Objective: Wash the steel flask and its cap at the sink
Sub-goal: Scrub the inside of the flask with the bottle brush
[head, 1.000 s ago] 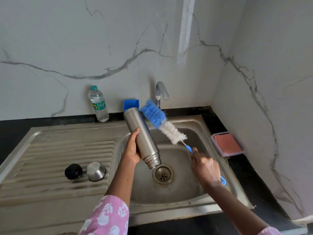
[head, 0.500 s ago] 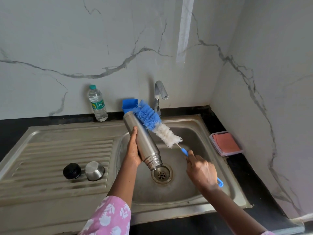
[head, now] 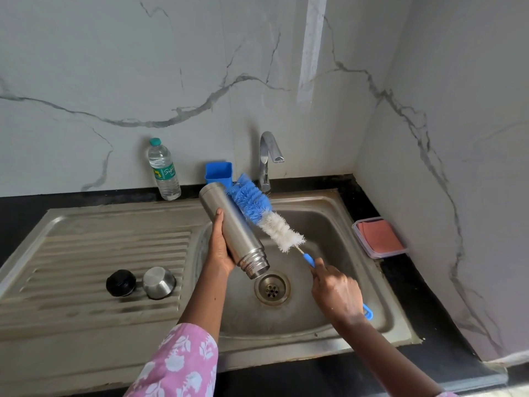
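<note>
L hand [head: 221, 249] fingers wrapped on smooth cyl. steel flask [head: 236, 229], mouth down | R hand [head: 336, 293] fingers clamped on bristly brush [head: 264, 214] handle (blue bristles touch flask side)

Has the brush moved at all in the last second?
Yes, slightly: the brush has slid left from the tap toward the blue cup, against the flask.

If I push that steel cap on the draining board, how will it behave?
The steel cap seems to sit mouth down, so it would likely slide rather than roll. The ribbed draining board may make it skip or tilt across the grooves. It is small, polished metal, so probably light and slippery to pinch.
</note>
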